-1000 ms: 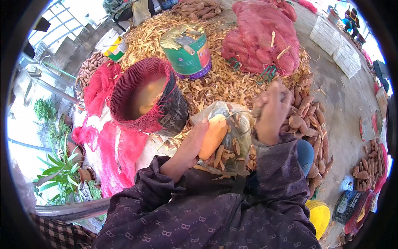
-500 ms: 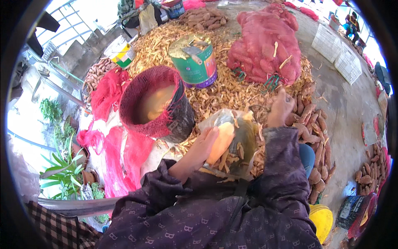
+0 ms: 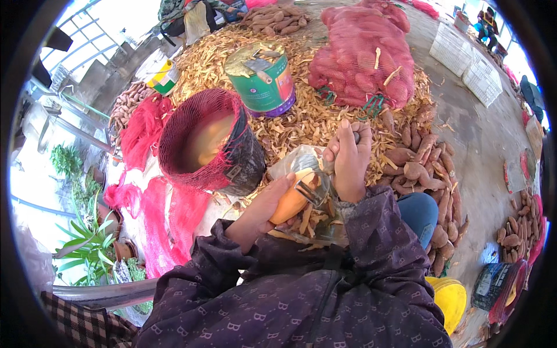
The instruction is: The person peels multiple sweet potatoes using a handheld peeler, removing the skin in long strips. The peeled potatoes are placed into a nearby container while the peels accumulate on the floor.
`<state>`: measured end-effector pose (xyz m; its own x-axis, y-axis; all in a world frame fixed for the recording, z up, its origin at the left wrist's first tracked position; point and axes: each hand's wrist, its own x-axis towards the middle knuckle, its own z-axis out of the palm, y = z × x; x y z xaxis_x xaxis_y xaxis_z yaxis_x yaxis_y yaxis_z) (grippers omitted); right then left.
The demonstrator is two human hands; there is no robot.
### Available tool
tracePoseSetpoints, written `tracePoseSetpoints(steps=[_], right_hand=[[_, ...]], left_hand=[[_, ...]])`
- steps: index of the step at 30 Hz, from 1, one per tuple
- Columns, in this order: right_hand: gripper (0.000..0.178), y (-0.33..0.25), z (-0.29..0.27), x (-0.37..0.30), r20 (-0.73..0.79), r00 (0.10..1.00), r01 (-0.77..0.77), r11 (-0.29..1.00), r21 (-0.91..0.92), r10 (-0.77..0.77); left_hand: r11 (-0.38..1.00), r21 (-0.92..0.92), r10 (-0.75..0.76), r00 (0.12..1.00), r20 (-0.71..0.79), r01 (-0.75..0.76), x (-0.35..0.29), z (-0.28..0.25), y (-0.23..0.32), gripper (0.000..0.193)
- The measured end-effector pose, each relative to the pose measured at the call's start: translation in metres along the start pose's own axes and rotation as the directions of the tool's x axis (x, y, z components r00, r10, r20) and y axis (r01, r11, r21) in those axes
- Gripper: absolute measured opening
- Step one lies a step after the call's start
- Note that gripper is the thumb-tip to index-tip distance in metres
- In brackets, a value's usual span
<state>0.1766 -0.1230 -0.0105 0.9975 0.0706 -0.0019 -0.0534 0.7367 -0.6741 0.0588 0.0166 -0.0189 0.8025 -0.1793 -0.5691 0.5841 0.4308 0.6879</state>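
A peeled orange sweet potato (image 3: 290, 203) rests in my left hand (image 3: 261, 203), low in front of my body. My right hand (image 3: 351, 162) is closed round the handle of a peeler, the dark end of which shows at the top of the fist. The metal head of the peeler (image 3: 307, 192) lies over the upper right side of the sweet potato; whether it touches cannot be made out. Beneath both hands, a clear plastic sheet (image 3: 284, 165) and strips of peel (image 3: 310, 223) cover my lap.
Ahead on the left stands a black bucket lined with red netting (image 3: 246, 165), holding cloudy water. Beyond it is a green tub (image 3: 261, 93) amid heaped peelings (image 3: 203, 58). A red mesh sack (image 3: 365, 64) lies ahead; unpeeled sweet potatoes (image 3: 426, 174) are piled at right.
My right hand has come back down and left, toward my body, bringing the peeler's head onto the sweet potato. My left hand has shifted slightly left with the sweet potato.
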Motion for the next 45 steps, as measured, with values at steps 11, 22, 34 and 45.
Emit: tracePoseSetpoints(steps=[11,22,34,45], right_hand=[[0.021,-0.022,0.000,0.008,-0.064,0.994,0.089,0.995,0.034,-0.086],[0.021,0.001,-0.055,0.062,-0.296,0.953,0.106,0.988,0.111,-0.069],[0.019,-0.002,-0.037,0.014,-0.158,0.958,-0.200,0.951,0.238,0.241],[0.021,-0.002,-0.049,0.039,-0.239,0.964,-0.078,0.981,0.177,0.120]], left_hand=[[0.974,-0.197,-0.076,0.979,0.188,0.114,0.011,-0.017,0.001,0.056],[0.921,-0.369,-0.017,0.958,0.285,0.126,0.012,-0.030,-0.013,0.063],[0.133,0.895,0.784,0.597,0.168,-0.426,0.009,-0.001,-0.017,0.057],[-0.026,0.902,0.855,0.458,0.244,-0.431,0.016,-0.006,-0.037,0.064]])
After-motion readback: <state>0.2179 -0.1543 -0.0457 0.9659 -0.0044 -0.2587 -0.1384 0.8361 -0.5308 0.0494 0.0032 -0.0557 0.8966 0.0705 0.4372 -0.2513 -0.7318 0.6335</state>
